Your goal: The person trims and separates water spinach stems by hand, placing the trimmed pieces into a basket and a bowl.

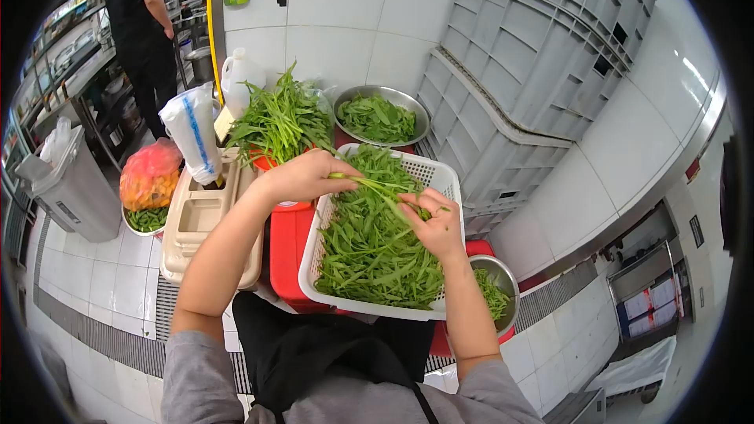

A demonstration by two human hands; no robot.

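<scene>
My left hand (308, 177) is closed round the stem ends of a few strands of leafy greens (377, 185) that look like water spinach. My right hand (432, 224) pinches the same strands farther along, near their leaves. Both hands are above a white perforated basket (312, 267), heaped with loose green leaves and short stems (381, 251). Behind my left hand, a tall bunch of long-stemmed greens (287, 122) stands in a red container (265, 162). A small leaf bit sticks to the back of my right hand.
Metal bowls of greens stand behind the basket (382, 115) and at its right (491, 294). Beige food trays (203, 216), a roll of plastic bags (192, 133) and a white jug (239, 77) are at left. Grey crates (510, 55) rise at right. A person (141, 39) stands far left.
</scene>
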